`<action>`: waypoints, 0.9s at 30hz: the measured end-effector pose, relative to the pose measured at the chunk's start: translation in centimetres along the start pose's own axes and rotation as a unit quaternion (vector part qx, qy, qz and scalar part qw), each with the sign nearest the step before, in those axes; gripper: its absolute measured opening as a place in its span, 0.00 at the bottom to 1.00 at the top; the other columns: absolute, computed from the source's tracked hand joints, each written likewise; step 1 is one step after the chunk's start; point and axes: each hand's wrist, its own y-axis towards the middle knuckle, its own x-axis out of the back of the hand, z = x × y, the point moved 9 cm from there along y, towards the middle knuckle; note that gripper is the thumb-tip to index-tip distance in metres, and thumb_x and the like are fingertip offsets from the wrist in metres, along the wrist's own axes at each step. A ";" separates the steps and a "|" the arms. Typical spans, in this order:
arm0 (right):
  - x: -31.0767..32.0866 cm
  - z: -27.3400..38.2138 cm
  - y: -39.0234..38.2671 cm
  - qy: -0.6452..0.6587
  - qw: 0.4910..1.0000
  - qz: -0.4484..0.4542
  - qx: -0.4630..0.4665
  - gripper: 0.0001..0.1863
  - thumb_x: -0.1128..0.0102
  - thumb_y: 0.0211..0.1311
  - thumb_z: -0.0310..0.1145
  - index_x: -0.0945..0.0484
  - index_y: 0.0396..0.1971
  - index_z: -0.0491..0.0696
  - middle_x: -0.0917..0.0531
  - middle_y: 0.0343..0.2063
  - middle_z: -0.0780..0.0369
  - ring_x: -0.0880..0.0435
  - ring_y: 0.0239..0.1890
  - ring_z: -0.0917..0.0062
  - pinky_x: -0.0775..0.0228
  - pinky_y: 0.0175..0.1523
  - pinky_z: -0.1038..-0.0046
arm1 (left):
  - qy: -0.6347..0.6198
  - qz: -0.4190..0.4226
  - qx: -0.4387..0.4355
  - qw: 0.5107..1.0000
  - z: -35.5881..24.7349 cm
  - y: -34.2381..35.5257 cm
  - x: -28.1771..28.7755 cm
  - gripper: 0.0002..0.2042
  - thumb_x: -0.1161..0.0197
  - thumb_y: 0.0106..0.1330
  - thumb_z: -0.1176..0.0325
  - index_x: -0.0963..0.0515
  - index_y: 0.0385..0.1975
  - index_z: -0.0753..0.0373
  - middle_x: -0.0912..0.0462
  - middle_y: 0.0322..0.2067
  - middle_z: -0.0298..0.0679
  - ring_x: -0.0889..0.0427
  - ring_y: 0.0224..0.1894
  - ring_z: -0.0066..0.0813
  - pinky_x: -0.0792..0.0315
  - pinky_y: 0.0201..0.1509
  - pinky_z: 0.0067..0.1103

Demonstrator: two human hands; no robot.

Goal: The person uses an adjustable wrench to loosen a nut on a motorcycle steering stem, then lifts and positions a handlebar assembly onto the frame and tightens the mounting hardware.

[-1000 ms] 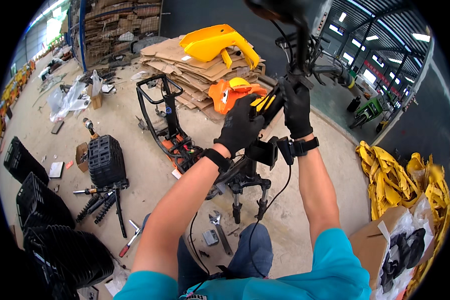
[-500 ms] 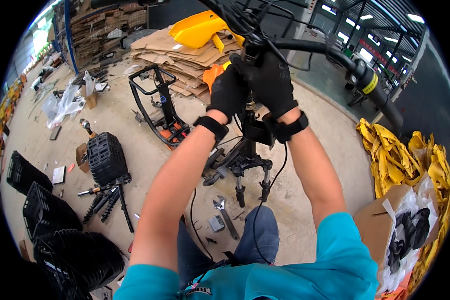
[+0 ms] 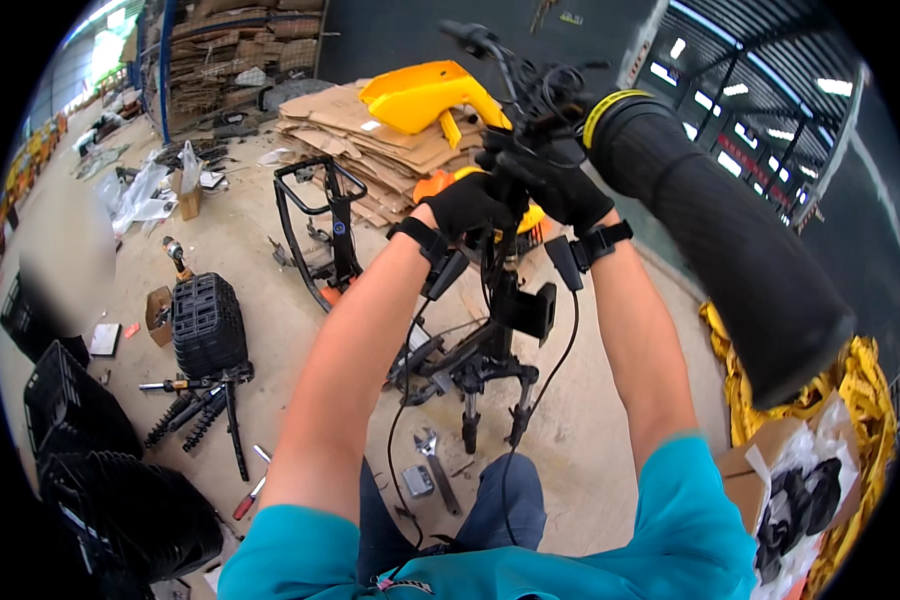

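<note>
Both my hands wear black gloves and are closed around the top of an upright bike's front end, just below the handlebar (image 3: 555, 112). My left hand (image 3: 470, 203) wraps the handlebar stem from the left, its fingertips partly hidden. My right hand (image 3: 560, 187) grips the same stem slightly higher on the right, beside bundled black cables. One large black handlebar grip (image 3: 720, 230) with a yellow ring looms close on the right. Under my hands are a black bracket (image 3: 525, 308) and the two-legged front fork (image 3: 495, 375), over the floor. A yellow plastic fender (image 3: 420, 97) sits just beyond the handlebar.
Flattened cardboard (image 3: 325, 120) is stacked behind. A black frame (image 3: 335, 215) stands left of the bike. An adjustable wrench (image 3: 436, 470) and a small grey box (image 3: 417, 481) lie by my knees. Black crates (image 3: 75, 400) line the left; yellow parts (image 3: 865, 400) heap at right.
The handlebar has turned, swinging its right grip nearer to me. My left hand has slid lower on the stem, while my right hand has shifted slightly lower and to the right.
</note>
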 end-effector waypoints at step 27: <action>2.9 -2.0 -0.5 -0.175 0.937 -0.230 -0.194 0.28 0.32 0.51 0.60 0.14 0.38 0.48 0.14 0.29 0.57 0.16 0.33 0.70 0.26 0.43 0.69 | 0.393 -0.103 -0.082 0.910 -4.4 -1.1 1.2 0.13 0.36 0.60 0.63 0.21 0.38 0.65 0.16 0.33 0.47 0.17 0.37 0.44 0.26 0.42 0.32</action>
